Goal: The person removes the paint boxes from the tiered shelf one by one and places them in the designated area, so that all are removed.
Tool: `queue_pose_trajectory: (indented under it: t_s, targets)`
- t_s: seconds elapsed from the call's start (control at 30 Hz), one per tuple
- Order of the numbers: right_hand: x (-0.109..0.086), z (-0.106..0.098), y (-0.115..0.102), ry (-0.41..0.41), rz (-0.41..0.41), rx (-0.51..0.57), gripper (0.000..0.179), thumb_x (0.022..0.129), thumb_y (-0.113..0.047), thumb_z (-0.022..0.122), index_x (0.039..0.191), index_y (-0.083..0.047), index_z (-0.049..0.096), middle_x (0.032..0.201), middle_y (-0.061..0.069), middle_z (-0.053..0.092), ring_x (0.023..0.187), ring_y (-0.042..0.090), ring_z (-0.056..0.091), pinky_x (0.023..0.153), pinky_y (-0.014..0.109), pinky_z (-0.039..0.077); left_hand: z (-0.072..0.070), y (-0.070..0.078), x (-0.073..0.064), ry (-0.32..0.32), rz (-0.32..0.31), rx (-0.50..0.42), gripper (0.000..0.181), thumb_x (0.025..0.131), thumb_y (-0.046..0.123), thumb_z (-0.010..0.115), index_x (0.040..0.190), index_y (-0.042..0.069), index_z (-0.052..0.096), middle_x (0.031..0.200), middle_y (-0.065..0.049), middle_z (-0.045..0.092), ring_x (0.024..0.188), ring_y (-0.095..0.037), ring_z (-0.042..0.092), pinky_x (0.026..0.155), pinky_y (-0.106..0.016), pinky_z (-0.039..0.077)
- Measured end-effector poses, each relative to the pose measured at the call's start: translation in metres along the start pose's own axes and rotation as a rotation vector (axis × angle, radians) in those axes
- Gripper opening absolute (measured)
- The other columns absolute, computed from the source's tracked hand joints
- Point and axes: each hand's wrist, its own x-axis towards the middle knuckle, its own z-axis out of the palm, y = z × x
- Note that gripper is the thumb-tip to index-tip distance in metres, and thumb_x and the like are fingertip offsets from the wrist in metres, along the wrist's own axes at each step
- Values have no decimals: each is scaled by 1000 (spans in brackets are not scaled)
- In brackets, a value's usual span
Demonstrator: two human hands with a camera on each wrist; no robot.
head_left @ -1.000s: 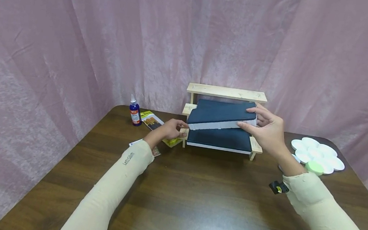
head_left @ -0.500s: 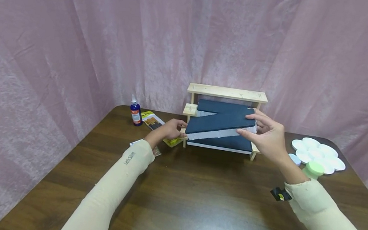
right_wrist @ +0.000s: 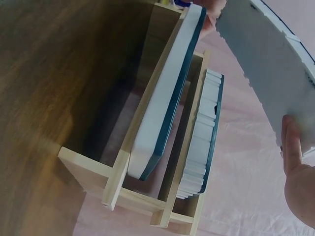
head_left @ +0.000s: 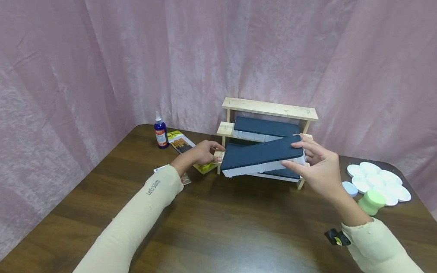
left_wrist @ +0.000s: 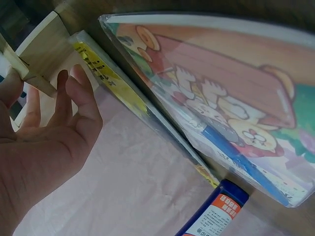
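Observation:
In the head view my right hand (head_left: 323,167) pinches the right end of a white slab with a dark blue top (head_left: 259,155), thumb below and fingers above. The slab slopes down to the left, in front of a stepped wooden rack (head_left: 269,108). Its flat pale underside (right_wrist: 268,64) shows in the right wrist view. Similar blue-topped slabs lie on the rack's middle step (head_left: 267,126) and front step (head_left: 289,174). My left hand (head_left: 200,153) holds the left end of the front step; the left wrist view shows its fingers curled round the wood (left_wrist: 47,39).
Left of the rack stand a blue bottle (head_left: 160,133) and a flat packet of brushes (head_left: 180,144); a plastic-covered cartoon picture (left_wrist: 231,78) lies nearer. On the right are a white flower-shaped palette (head_left: 376,180), a green tub (head_left: 372,202) and a pale blue round lid (head_left: 349,189).
The held slab has come forward and down from over the middle step, its left end dropping. The slab on the middle step now shows fully. My left hand stays at the rack.

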Motion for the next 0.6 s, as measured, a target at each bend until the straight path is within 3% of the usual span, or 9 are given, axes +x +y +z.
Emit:
queue_pose_trajectory:
  t_s: [0.1,0.17,0.23,0.3,0.37,0.43,0.53,0.6]
  targets:
    - [-5,0,2,-11,-22,-13,47,64,16,84,108,8,71,136,24,56,55,-3,26,44,26,21,1,-1,-1,-7,0,-3,39,94,11,68,133,11,62,136,-21,56,127,-33,51,97,-40,48]
    - [-8,-1,2,-22,-31,-16,47,63,16,84,107,7,71,136,24,56,54,-7,34,42,26,22,0,-1,-1,-12,-1,0,39,94,12,68,133,12,62,137,-21,55,128,-33,50,98,-41,47]
    - [-10,-2,0,-31,-31,-4,47,63,16,85,107,6,71,137,23,56,66,-8,53,42,25,24,0,0,-2,-16,-2,-1,40,94,13,68,133,11,62,137,-21,55,129,-34,49,100,-42,46]
    - [-11,-2,-1,-42,-33,13,47,64,14,86,107,5,72,137,21,56,85,-4,63,44,24,29,-1,0,-2,-18,-5,0,40,94,14,69,134,12,61,137,-21,55,129,-33,49,102,-43,45]
    - [-12,-2,-2,-48,-34,21,46,64,12,86,107,3,73,137,20,57,104,1,63,48,21,32,-2,1,-3,-12,-8,-1,40,94,13,69,134,12,62,136,-22,55,128,-34,49,102,-43,44]
    - [-12,-3,-2,-54,-38,28,47,64,11,87,107,3,73,137,20,57,110,5,61,53,16,37,-2,3,-3,-10,-12,-3,40,94,13,69,134,12,62,136,-22,55,128,-34,50,102,-44,44]
    - [-14,-2,-2,-59,-38,24,47,63,11,88,107,2,73,136,22,57,113,7,61,72,8,46,-2,3,-3,-9,-16,-2,40,94,13,69,134,12,62,136,-22,55,127,-34,50,102,-43,45]
    - [-14,-2,-2,-64,-39,29,47,63,11,88,107,3,73,135,23,57,120,9,58,85,11,47,-2,3,-3,-10,-19,-11,40,94,13,69,134,12,62,136,-22,55,127,-34,50,101,-43,45]
